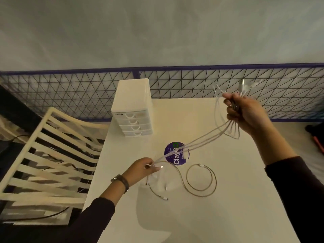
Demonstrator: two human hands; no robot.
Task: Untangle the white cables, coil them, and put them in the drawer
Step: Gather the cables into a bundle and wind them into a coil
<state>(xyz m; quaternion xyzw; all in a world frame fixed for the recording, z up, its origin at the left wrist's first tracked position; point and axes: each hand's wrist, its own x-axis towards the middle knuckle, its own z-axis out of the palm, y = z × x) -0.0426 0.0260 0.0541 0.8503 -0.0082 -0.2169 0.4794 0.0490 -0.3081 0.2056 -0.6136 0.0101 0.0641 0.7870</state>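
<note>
Several white cables [198,139] stretch taut through the air between my two hands. My right hand [245,113] is raised at the upper right and grips one end of the bundle, with plugs sticking out above the fist. My left hand [142,168] is low over the white table [228,199] and pinches the other end. A brownish cable [201,179] lies looped on the table to the right of my left hand. A small white drawer unit [132,109] with several shut drawers stands at the table's far left corner.
A round purple sticker [176,154] lies on the table under the stretched cables. A white slatted chair [47,155] stands left of the table. A dark wire-mesh fence [192,85] runs behind it, with a grey wall above.
</note>
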